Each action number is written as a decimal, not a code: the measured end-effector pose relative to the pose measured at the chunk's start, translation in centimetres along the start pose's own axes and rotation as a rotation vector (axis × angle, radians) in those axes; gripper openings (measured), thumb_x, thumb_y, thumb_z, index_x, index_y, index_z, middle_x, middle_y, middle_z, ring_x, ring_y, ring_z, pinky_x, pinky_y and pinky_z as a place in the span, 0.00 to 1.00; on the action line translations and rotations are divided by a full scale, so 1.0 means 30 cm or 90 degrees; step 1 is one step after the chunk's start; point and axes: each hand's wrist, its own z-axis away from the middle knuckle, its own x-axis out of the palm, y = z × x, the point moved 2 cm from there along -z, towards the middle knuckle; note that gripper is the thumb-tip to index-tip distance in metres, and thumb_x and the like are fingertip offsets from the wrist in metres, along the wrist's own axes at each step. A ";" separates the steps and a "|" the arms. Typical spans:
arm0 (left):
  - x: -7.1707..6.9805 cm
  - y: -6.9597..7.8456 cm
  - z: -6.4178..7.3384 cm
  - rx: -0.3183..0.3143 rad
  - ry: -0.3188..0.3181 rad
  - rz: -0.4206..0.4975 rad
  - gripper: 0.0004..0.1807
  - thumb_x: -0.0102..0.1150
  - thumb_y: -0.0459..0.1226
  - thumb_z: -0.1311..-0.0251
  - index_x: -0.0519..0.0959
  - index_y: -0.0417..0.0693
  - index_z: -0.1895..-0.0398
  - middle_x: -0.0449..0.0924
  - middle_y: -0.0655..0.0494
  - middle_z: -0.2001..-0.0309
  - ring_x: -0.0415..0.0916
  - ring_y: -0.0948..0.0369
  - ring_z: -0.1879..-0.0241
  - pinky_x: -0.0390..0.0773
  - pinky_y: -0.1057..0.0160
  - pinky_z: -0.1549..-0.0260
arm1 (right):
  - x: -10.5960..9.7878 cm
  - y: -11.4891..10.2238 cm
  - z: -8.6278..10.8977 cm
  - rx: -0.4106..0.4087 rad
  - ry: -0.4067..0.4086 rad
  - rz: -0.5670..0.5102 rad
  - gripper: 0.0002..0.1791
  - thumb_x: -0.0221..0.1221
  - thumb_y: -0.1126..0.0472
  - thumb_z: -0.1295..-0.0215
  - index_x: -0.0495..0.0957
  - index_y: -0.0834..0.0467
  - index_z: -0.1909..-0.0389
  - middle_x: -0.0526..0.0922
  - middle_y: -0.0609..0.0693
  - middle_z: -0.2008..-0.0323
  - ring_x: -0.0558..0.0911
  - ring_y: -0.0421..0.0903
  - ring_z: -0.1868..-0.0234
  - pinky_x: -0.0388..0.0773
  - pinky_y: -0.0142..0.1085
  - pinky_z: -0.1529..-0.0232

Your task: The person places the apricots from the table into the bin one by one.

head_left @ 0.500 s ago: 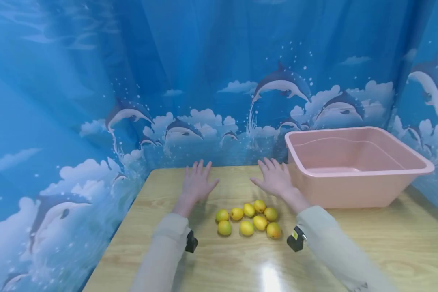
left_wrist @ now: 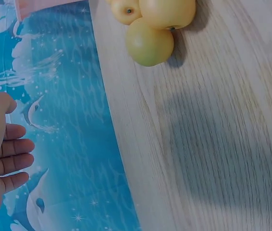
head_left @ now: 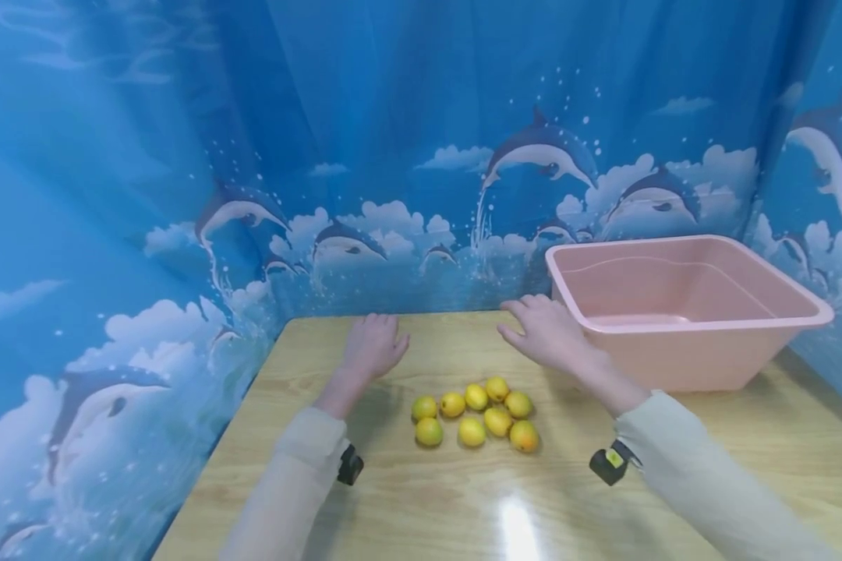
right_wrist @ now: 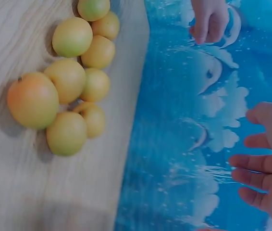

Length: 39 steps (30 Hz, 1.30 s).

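Observation:
Several small round yellow fruits (head_left: 497, 421), some tinged green or orange, lie in a loose cluster on the wooden table. Beyond them to the left, my left hand (head_left: 372, 347) hovers with nothing in it; the left wrist view shows its fingers (left_wrist: 18, 153) loosely bent. My right hand (head_left: 547, 331) is past the cluster on the other side, beside the near left corner of a pink plastic tub (head_left: 681, 358). In the right wrist view its fingers (right_wrist: 253, 163) are relaxed and slightly spread, holding nothing.
The tub stands at the back right of the wooden table (head_left: 393, 506), its inside visible from above. A blue curtain (head_left: 407, 117) printed with dolphins and clouds hangs behind the table's far edge and along both sides.
Both hands have gone from flat, spread fingers to loosely bent ones. My right forearm has swung outward to the right, and the left has shifted slightly left. The fruits lie as before.

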 end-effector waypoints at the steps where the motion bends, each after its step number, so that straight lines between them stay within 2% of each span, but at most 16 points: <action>1: -0.002 0.003 0.001 0.009 0.003 -0.006 0.17 0.48 0.47 0.36 0.75 0.42 0.69 0.76 0.50 0.70 0.73 0.54 0.68 0.74 0.57 0.67 | -0.015 0.002 0.011 -0.005 -0.006 0.006 0.26 0.53 0.48 0.35 0.71 0.61 0.42 0.76 0.60 0.48 0.73 0.58 0.48 0.69 0.53 0.49; 4: -0.005 0.014 0.009 0.035 0.005 -0.018 0.16 0.49 0.46 0.37 0.72 0.46 0.77 0.71 0.54 0.77 0.70 0.57 0.73 0.71 0.60 0.73 | -0.054 0.023 0.046 -0.010 -0.037 0.011 0.29 0.54 0.48 0.36 0.68 0.61 0.39 0.74 0.61 0.46 0.72 0.58 0.46 0.67 0.54 0.48; 7: 0.001 0.023 0.026 0.059 -0.006 -0.044 0.16 0.49 0.46 0.37 0.72 0.47 0.78 0.70 0.55 0.76 0.69 0.58 0.73 0.71 0.61 0.72 | -0.085 0.057 0.086 -0.004 -0.062 0.012 0.33 0.55 0.47 0.36 0.64 0.61 0.36 0.71 0.62 0.43 0.69 0.61 0.43 0.63 0.58 0.45; 11: 0.020 0.029 0.055 0.086 -0.029 -0.071 0.16 0.49 0.48 0.37 0.74 0.44 0.71 0.72 0.52 0.71 0.70 0.55 0.68 0.72 0.59 0.68 | -0.122 0.113 0.151 0.003 -0.059 0.007 0.37 0.54 0.44 0.37 0.60 0.61 0.34 0.66 0.64 0.39 0.63 0.64 0.39 0.56 0.62 0.43; 15: 0.042 0.030 0.082 0.099 -0.073 -0.058 0.21 0.49 0.51 0.37 0.74 0.41 0.61 0.75 0.47 0.62 0.72 0.51 0.59 0.72 0.52 0.57 | -0.152 0.178 0.219 0.021 -0.049 0.003 0.40 0.55 0.43 0.38 0.57 0.62 0.32 0.60 0.65 0.36 0.58 0.65 0.36 0.51 0.63 0.41; 17: 0.055 0.031 0.094 0.102 -0.096 -0.055 0.24 0.47 0.53 0.36 0.74 0.41 0.55 0.75 0.45 0.56 0.72 0.49 0.53 0.69 0.49 0.50 | -0.162 0.212 0.248 0.039 -0.052 0.005 0.42 0.55 0.42 0.39 0.55 0.63 0.32 0.58 0.66 0.35 0.55 0.66 0.35 0.49 0.63 0.41; 21: 0.080 0.039 0.115 0.118 -0.130 -0.053 0.30 0.44 0.57 0.36 0.72 0.41 0.48 0.74 0.44 0.49 0.69 0.48 0.47 0.63 0.48 0.44 | -0.171 0.283 0.300 0.062 -0.052 0.019 0.46 0.56 0.39 0.41 0.53 0.64 0.32 0.55 0.67 0.34 0.53 0.67 0.35 0.47 0.64 0.41; 27: 0.102 0.068 0.137 0.161 -0.160 -0.064 0.37 0.39 0.62 0.37 0.67 0.42 0.39 0.70 0.44 0.43 0.65 0.49 0.42 0.60 0.48 0.41 | -0.176 0.396 0.382 0.079 -0.048 0.070 0.48 0.56 0.37 0.42 0.54 0.66 0.32 0.56 0.69 0.35 0.53 0.68 0.36 0.45 0.65 0.42; 31: 0.121 0.079 0.148 0.165 -0.181 -0.073 0.38 0.37 0.62 0.37 0.64 0.43 0.36 0.68 0.45 0.40 0.63 0.49 0.40 0.58 0.48 0.40 | -0.169 0.455 0.423 0.093 -0.042 0.102 0.49 0.56 0.37 0.43 0.53 0.67 0.33 0.57 0.70 0.36 0.55 0.69 0.37 0.45 0.65 0.43; 34: 0.133 0.080 0.156 0.161 -0.189 -0.073 0.38 0.36 0.62 0.36 0.63 0.43 0.35 0.67 0.44 0.39 0.62 0.49 0.39 0.57 0.48 0.39 | -0.159 0.480 0.438 0.105 -0.043 0.111 0.50 0.55 0.37 0.42 0.51 0.68 0.32 0.56 0.71 0.36 0.54 0.70 0.37 0.45 0.66 0.43; 39: 0.153 0.081 0.169 0.170 -0.188 -0.062 0.38 0.36 0.61 0.36 0.63 0.42 0.35 0.67 0.43 0.39 0.62 0.47 0.39 0.56 0.47 0.39 | -0.145 0.501 0.448 0.132 -0.054 0.111 0.47 0.48 0.35 0.37 0.50 0.68 0.31 0.54 0.71 0.35 0.52 0.70 0.36 0.42 0.66 0.43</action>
